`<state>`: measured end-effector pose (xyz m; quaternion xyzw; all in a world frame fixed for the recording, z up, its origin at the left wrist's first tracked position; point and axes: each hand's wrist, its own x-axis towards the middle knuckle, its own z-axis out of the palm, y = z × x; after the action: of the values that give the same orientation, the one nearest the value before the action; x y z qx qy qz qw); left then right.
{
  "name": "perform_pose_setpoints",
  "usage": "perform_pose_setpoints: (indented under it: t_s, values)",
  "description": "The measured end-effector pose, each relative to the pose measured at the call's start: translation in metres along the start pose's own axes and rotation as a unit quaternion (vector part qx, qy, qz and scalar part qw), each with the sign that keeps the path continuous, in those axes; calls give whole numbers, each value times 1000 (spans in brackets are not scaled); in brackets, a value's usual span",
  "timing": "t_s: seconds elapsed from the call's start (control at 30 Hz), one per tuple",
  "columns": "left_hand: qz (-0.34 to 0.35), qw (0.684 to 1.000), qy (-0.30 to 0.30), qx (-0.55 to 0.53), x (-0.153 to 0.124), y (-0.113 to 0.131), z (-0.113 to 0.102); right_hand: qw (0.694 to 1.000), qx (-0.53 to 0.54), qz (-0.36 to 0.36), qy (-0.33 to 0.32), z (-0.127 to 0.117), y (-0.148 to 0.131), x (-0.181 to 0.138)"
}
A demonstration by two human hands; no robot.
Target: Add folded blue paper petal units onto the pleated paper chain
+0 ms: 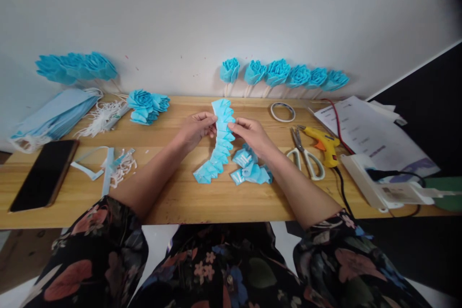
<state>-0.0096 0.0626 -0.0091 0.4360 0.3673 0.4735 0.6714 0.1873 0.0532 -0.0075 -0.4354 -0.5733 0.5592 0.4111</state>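
Note:
A long chain of folded light-blue petals (220,144) lies on the wooden table (187,197), curving from the far middle toward me. My left hand (198,128) pinches its upper left edge. My right hand (250,133) pinches the upper right edge, fingers closed on the folds. Just under my right wrist sits a small heap of loose folded blue pieces (250,167).
Scissors (306,154), a yellow glue gun (323,142), a tape roll (283,111), papers (364,130) and a power strip (382,187) lie to the right. Blue flowers on sticks (285,74) lean on the wall. Left: stacked face masks (54,115), white ear loops (101,118), a phone (45,173).

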Motion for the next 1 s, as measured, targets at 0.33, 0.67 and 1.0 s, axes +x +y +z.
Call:
perform_pose_setpoints:
  t_s: [0.33, 0.67, 1.0]
  values:
    - [-29, 999, -23, 35, -1, 0, 3, 999, 18, 6, 30, 0, 2, 1]
    - [-17, 999, -23, 34, -2, -1, 4, 999, 6, -15, 29, 1, 0, 1]
    - [-26, 999, -31, -11, -1, -3, 4, 999, 40, -13, 6, 0, -1, 0]
